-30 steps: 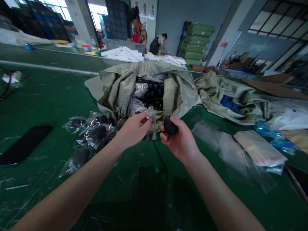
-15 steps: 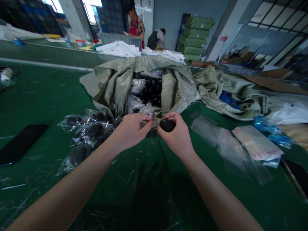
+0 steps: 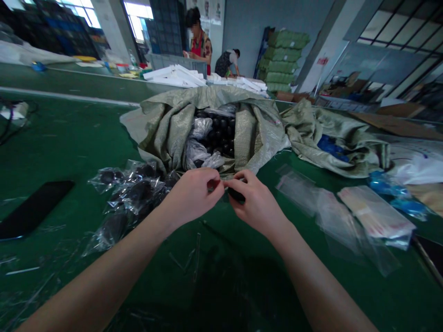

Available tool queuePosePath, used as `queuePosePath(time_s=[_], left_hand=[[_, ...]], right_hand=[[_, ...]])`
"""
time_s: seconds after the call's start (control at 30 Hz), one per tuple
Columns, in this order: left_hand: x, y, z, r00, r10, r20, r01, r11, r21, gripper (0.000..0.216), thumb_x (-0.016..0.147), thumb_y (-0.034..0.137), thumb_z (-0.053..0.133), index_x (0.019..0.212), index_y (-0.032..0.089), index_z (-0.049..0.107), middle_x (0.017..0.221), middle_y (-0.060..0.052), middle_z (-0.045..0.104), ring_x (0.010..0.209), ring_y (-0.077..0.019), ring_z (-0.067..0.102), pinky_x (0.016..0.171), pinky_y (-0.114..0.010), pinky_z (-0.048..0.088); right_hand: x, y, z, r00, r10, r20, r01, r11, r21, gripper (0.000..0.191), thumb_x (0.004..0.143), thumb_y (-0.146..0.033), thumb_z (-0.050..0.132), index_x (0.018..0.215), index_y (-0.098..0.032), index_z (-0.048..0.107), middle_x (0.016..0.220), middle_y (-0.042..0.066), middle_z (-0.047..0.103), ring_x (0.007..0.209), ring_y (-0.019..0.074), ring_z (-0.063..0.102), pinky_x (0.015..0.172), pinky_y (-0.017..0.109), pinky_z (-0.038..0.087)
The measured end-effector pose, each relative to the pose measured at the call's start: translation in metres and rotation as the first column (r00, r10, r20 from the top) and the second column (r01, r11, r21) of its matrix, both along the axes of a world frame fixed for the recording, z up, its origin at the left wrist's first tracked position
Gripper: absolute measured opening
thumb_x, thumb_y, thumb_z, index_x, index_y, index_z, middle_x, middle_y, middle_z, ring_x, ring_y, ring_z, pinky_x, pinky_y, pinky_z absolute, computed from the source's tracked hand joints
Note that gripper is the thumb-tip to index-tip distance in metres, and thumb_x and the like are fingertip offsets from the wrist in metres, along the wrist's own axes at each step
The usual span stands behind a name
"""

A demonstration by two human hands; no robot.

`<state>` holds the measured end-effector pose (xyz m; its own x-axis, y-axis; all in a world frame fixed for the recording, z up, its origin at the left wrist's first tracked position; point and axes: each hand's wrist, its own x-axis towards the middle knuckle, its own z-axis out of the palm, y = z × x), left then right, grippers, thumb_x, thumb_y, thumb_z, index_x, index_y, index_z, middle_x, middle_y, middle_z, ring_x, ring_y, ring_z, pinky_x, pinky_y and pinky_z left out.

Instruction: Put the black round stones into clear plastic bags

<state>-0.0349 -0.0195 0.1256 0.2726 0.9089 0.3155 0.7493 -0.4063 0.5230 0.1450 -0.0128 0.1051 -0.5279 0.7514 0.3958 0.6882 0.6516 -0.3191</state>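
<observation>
My right hand (image 3: 258,205) is closed around a black rounded object (image 3: 236,195), largely covered by the fingers. Close beside it, my left hand (image 3: 195,196) is pinched, its fingertips meeting those of the right; whatever lies between them is too small or hidden to name. Just beyond both hands lies an open woven sack (image 3: 171,131) holding many black egg-shaped pieces (image 3: 218,130) and some crumpled clear plastic (image 3: 200,127). To the left of my left hand is a heap of black pieces in clear bags (image 3: 138,190).
Flat clear bags (image 3: 375,212) lie on the green table (image 3: 221,290) at right, near a second sack (image 3: 304,138) with blue contents. A dark phone (image 3: 36,207) rests at left. Plastic strips are scattered in front. Two people work at the back.
My hands have come together so that their fingertips meet. The black object in my right hand has turned and is more covered by the fingers. The view has shifted slightly.
</observation>
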Motion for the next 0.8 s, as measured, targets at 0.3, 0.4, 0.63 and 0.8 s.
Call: queuePosePath(time_s=[0.3,0.4,0.63,0.8], left_hand=[[0.007,-0.012,0.007,0.996,-0.074,-0.043,0.077,0.993,0.093,0.017,0.086,0.019,0.051,0.069,0.018,0.053,0.071,-0.002,0.056,0.067,-0.0143,0.053,0.062,-0.027,0.040],[0.009,-0.021,0.013,0.997,-0.046,-0.057,0.056,0.983,0.177,0.018,0.086,0.018,0.050,0.068,0.019,0.051,0.069,-0.001,0.055,0.064,-0.0137,0.052,0.060,-0.027,0.040],[0.010,-0.028,0.016,1.000,-0.013,-0.013,0.016,0.959,0.283,0.017,0.086,0.013,0.050,0.070,0.019,0.050,0.069,0.000,0.055,0.063,-0.0115,0.052,0.059,-0.023,0.042],[0.010,-0.029,0.020,0.999,-0.027,0.022,0.020,0.958,0.285,0.019,0.087,0.013,0.050,0.069,0.018,0.052,0.067,0.001,0.054,0.061,-0.0099,0.051,0.057,-0.022,0.041]], right_hand=[[-0.001,-0.018,0.022,0.993,-0.104,0.049,0.105,0.994,-0.034,0.025,0.080,-0.012,0.060,0.104,-0.018,0.064,0.103,0.006,0.065,0.086,0.0198,0.065,0.074,0.033,0.054],[0.001,-0.029,0.030,0.976,-0.167,0.140,0.151,0.982,0.117,0.027,0.076,-0.013,0.064,0.102,-0.019,0.065,0.099,0.007,0.065,0.072,0.0200,0.064,0.060,0.033,0.052],[-0.003,-0.033,0.029,0.989,-0.140,-0.038,0.145,0.964,0.224,0.015,0.083,-0.017,0.060,0.098,-0.019,0.064,0.086,0.005,0.066,0.071,0.0177,0.063,0.063,0.030,0.052],[-0.006,-0.024,0.023,0.946,-0.219,-0.241,0.281,0.923,0.263,0.009,0.087,-0.020,0.059,0.094,-0.018,0.063,0.092,0.008,0.068,0.081,0.0188,0.065,0.072,0.031,0.053]])
